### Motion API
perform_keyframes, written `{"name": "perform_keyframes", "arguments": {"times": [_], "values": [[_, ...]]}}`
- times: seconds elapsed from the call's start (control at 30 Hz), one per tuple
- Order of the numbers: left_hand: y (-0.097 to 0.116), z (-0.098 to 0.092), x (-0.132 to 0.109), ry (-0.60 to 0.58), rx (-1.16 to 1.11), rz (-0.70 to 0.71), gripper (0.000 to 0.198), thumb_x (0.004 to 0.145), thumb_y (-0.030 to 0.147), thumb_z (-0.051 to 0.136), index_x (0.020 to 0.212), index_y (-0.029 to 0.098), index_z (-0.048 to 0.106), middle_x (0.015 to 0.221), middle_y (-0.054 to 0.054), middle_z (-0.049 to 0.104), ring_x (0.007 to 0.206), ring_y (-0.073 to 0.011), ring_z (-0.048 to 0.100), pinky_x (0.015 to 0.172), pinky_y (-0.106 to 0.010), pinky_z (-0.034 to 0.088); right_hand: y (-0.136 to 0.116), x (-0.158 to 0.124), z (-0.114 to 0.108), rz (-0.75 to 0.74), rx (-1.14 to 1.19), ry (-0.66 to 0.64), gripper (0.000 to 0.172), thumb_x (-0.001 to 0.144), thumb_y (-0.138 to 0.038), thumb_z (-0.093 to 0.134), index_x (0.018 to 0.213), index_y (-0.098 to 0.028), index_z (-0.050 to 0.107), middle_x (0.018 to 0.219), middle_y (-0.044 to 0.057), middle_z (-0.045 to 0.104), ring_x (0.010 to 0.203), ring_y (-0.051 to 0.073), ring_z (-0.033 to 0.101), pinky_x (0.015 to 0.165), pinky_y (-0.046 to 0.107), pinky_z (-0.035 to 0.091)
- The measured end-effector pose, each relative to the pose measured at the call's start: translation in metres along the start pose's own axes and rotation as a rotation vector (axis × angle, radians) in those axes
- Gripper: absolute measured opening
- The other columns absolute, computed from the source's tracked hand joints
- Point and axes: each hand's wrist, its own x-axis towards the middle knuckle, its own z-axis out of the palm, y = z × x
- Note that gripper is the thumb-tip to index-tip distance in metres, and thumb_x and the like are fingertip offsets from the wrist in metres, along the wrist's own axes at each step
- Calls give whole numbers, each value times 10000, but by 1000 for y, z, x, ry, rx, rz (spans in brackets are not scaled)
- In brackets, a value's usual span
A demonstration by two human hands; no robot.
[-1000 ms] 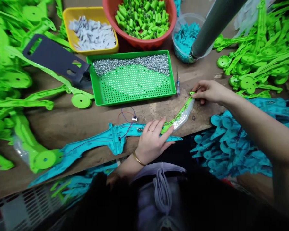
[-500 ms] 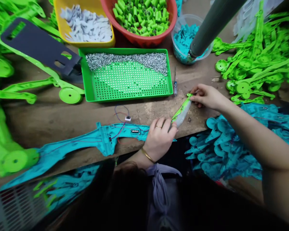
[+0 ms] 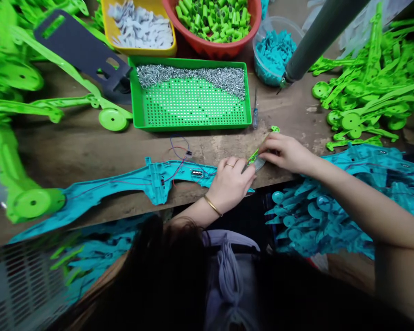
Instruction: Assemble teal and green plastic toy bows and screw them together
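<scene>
A long blue plastic shell half [image 3: 124, 179] lies along the table's near edge, with thin red and blue wires and a small silver part inside it. My left hand [image 3: 229, 181], closed, grips the shell's right end, and its fingertips meet a slim plastic piece, part bright green, part clear [image 3: 260, 164]. The fingers of my right hand [image 3: 287, 153] are bent and pinched on that piece, close beside my left hand. The piece's green tip [image 3: 275, 129] shows beyond my right hand. Both hands cover much of the piece and the shell's end.
A green perforated tray [image 3: 193, 126] of screws stands ahead, beside a screwdriver [image 3: 255, 117]. Behind are a yellow bin [image 3: 172, 48], a red bowl [image 3: 212, 48] and a clear tub [image 3: 271, 78]. Green parts [image 3: 365, 101] and blue shells [image 3: 317, 216] are heaped right. A dark pole [image 3: 320, 41] slants overhead.
My right hand has slid from the far tip of the green-and-clear piece down toward my left hand. My left hand keeps its place on the shell. The whole view has shifted slightly.
</scene>
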Motion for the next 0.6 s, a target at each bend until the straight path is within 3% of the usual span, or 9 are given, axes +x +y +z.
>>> {"name": "perform_keyframes", "arguments": {"times": [0.17, 0.33, 0.6], "values": [[2, -7, 6, -107, -49, -84, 382, 952, 332, 466, 1246, 110, 569, 1069, -124, 647, 999, -272, 537, 841, -403, 409, 5, 12, -6, -20, -50, -96, 228, 879, -323, 530, 901, -166, 694, 877, 74, 578, 835, 192, 573, 791, 314, 437], [3, -7, 7, -121, -3, -65, 420, 967, 325, 418, 1303, 107, 542, 1136, -123, 642, 1017, -273, 526, 837, -410, 399, -1, 20, -13, 12, -95, -175, 252, 882, -344, 526, 846, -158, 692, 839, 66, 580, 769, 174, 549, 741, 303, 407], [0, -2, 4, -62, -11, -40, 390, 965, 318, 445, 1270, 112, 575, 1121, -107, 660, 993, -254, 533, 847, -389, 401, -26, 37, -10, 430, -61, -189, 66, 712, -192, 639, 729, -188, 576, 709, 2, 606, 629, 127, 499, 598, 259, 345]]}}
